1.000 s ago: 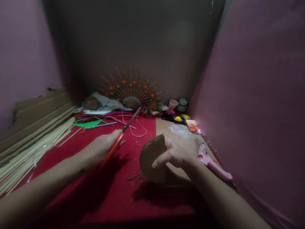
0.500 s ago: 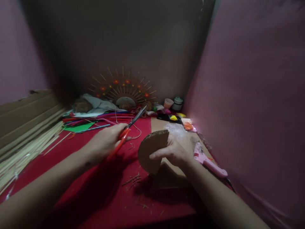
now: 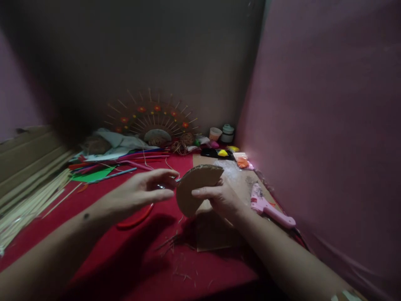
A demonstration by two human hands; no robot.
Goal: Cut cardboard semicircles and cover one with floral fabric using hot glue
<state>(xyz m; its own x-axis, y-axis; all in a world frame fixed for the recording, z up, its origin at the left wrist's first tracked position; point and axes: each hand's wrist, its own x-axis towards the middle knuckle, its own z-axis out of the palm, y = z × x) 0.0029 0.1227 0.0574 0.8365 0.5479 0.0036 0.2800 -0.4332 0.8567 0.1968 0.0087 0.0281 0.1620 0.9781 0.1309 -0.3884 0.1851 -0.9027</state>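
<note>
My right hand (image 3: 224, 198) grips a half-round piece of cardboard (image 3: 192, 190) by its straight side, thumb across the flat face. Its corrugated edge shows along the top. Close to the curved side, my left hand (image 3: 150, 186) is open, with thumb and fingers apart and nothing held between them. Beneath it the scissors (image 3: 138, 221) lie on the red cloth (image 3: 125, 255); an orange-red handle shows, while my left hand and the cardboard hide most of the rest.
A pink glue gun (image 3: 271, 211) lies at the right on a flat cardboard sheet (image 3: 216, 238). Thin sticks (image 3: 37, 205) are heaped at the left. A decorated stick fan (image 3: 156, 121) stands at the back wall near a cup (image 3: 215, 133). Twine scraps (image 3: 171, 242) litter the cloth.
My left hand has let go of the scissors, which now lie on the cloth, and has opened beside the half-round cardboard. My right hand still holds the cardboard. The view has shifted slightly right.
</note>
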